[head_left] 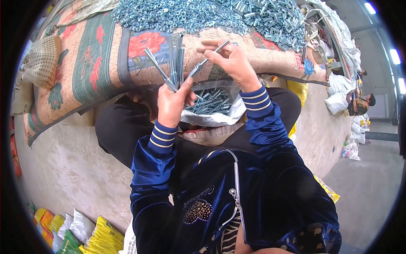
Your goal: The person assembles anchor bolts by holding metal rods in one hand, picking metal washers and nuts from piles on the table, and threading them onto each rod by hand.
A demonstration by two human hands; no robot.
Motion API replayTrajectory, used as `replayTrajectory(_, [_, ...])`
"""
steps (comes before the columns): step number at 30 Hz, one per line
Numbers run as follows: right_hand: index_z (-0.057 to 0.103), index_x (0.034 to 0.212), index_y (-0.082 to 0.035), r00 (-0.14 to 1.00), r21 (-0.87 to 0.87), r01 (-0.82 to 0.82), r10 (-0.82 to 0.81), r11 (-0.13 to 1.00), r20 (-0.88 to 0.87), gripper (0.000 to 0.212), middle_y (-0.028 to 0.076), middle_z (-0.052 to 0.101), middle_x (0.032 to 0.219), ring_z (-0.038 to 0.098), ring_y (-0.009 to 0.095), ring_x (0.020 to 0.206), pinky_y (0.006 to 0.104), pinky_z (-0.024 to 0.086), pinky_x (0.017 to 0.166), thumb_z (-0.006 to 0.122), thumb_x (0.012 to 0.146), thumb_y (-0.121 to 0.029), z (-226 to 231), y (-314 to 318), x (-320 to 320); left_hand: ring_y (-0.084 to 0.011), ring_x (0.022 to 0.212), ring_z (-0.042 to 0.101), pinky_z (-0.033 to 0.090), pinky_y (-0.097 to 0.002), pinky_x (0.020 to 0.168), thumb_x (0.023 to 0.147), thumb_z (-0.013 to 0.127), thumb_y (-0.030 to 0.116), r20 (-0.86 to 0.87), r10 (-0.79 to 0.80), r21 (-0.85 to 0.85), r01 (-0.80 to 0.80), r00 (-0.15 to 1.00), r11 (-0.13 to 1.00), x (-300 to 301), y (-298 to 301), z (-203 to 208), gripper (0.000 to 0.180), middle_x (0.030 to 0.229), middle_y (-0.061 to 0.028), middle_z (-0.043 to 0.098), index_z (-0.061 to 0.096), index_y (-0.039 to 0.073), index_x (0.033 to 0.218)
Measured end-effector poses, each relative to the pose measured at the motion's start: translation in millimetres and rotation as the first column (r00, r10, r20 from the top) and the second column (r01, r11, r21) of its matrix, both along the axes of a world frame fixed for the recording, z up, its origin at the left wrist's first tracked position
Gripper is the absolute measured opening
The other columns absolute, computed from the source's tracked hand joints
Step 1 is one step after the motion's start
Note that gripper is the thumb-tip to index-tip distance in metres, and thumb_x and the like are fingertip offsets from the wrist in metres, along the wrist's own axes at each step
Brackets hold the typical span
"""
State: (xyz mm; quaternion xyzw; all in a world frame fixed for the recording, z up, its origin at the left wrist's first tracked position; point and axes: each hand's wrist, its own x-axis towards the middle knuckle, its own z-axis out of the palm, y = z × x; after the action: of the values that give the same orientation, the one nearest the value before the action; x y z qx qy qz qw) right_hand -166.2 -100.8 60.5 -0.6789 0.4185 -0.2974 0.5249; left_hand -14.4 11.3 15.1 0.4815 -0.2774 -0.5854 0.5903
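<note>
Gripping a fanned bundle of metal rods [173, 63], the left hand [172, 103] sits beside an open white bag [213, 119] of metal pieces [211, 102]; the right hand [232, 62] pinches one slanting rod [204, 62], its lower end at the left hand.

One left hand [171, 106], one right hand [235, 64] — one slanting rod [201, 64] between them. One nut heap [169, 17], one tube heap [275, 21], one white bag [213, 120]; bundled rods [180, 57] — overlapping, uncountable.

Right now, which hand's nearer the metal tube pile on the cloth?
Right. The right hand is below and left of the pile; the left hand, gripping metal rods, sits farther down and left.
</note>
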Motion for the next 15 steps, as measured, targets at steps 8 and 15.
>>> replayTrajectory(8, [0.061, 0.109, -0.001, 0.998, -0.287, 0.014, 0.005, 0.958, 0.066, 0.032, -0.001, 0.061, 0.077, 0.056, 0.004, 0.067, 0.0168, 0.042, 0.058, 0.064, 0.089, -0.025, -11, -4, -7, -0.0109, 0.049, 0.057, 0.036, -0.0189, 0.043, 0.089, 0.062, 0.018, -0.003, -0.020, -0.004, 0.020, 1.000, 1.000, -1, 1, -3, 0.026, 0.063, -0.0074, 0.062, 0.059, -0.003, 0.104])
replayTrajectory(15, [0.059, 0.114, 0.000, 0.986, 0.007, -0.076, 0.074, 0.997, 0.149, 0.035, 0.002, 0.065, 0.083, 0.058, 0.006, 0.077, 0.0180, 0.045, 0.068, 0.063, 0.089, -0.025, -8, 3, -8, -0.0116, 0.052, 0.061, 0.037, -0.0190, 0.045, 0.089, 0.062, 0.018, 0.064, -0.027, -0.024, 0.029, 0.998, 0.999, 0, 0, -2, 0.026, 0.066, -0.0090, 0.064, 0.059, -0.004, 0.104])
